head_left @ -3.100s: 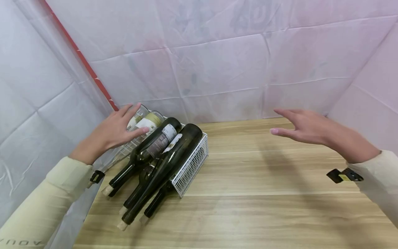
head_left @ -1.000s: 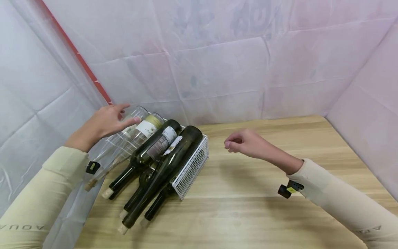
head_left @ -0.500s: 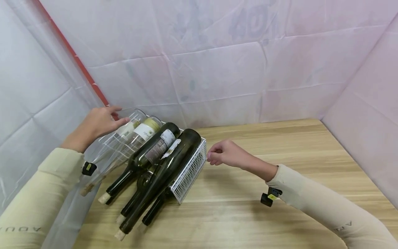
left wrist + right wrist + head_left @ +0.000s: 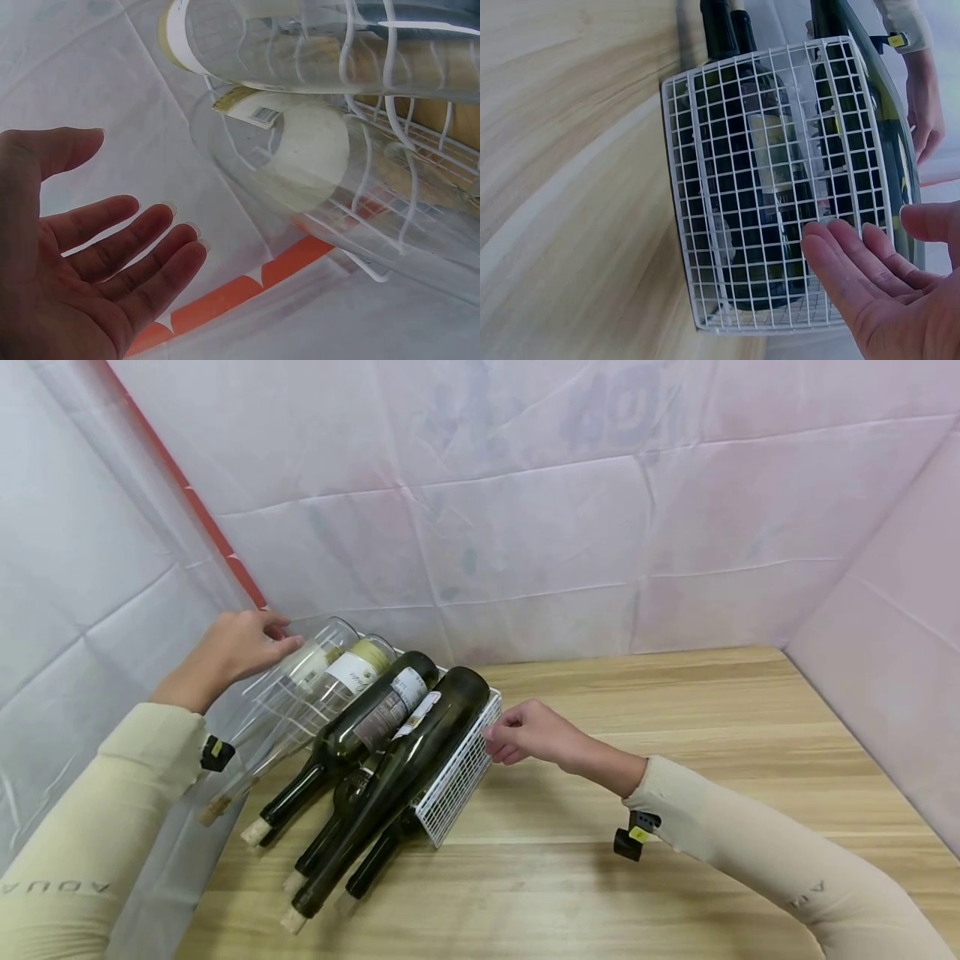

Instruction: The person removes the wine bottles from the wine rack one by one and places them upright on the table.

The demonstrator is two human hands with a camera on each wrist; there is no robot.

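Observation:
A white wire basket (image 4: 459,781) holds several corked wine bottles, lying with their necks toward the near left. Uppermost on the right is a dark green bottle (image 4: 442,718), beside another dark bottle (image 4: 382,714) with a grey label. Two clear bottles lie on the left; the nearer to the wall is the outer clear bottle (image 4: 307,157). My left hand (image 4: 236,647) hovers just beside it, thumb apart from the fingers, holding nothing. My right hand (image 4: 536,735) is at the basket's right mesh side, its fingertips (image 4: 815,238) at or touching the wires, thumb raised near the rim.
The basket sits on a wood-grain table (image 4: 600,877) at its left end. White sheeting (image 4: 525,543) hangs behind and on both sides, with a red strip (image 4: 202,514) in the left corner. Bottle necks stick out past the basket's near end.
From well out on the right, my right hand has come left to the basket's side, its fingers bending more. My left hand has drawn back left from above the clear bottles. The bottles stay put.

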